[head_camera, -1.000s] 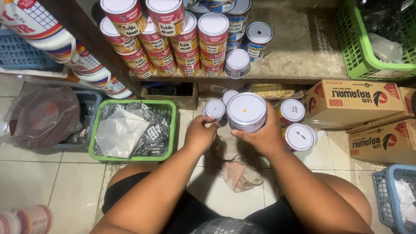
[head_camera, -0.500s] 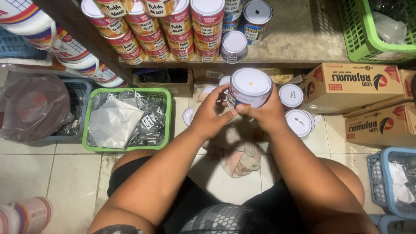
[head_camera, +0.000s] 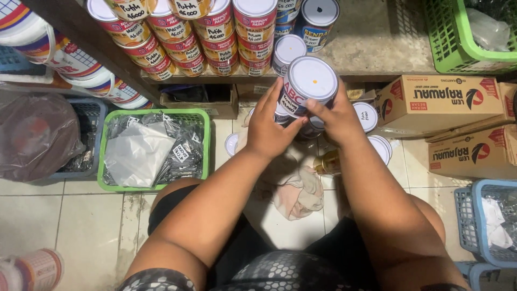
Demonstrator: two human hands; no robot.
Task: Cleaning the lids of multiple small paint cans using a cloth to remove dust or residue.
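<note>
The white-lidded paint can [head_camera: 307, 89] has risen from over the floor cans to shelf-edge height, clasped between the left hand [head_camera: 271, 126] and right hand [head_camera: 335, 116]; stacked cans [head_camera: 215, 37] sit just beyond, a rag [head_camera: 296, 194] below

Stacked paint tins [head_camera: 177, 40] line the shelf [head_camera: 377, 48], a green basket [head_camera: 153, 148] of plastic bags sits on the floor, cardboard boxes [head_camera: 441, 102] at right, crumpled cloth [head_camera: 296, 194] on tiles
</note>
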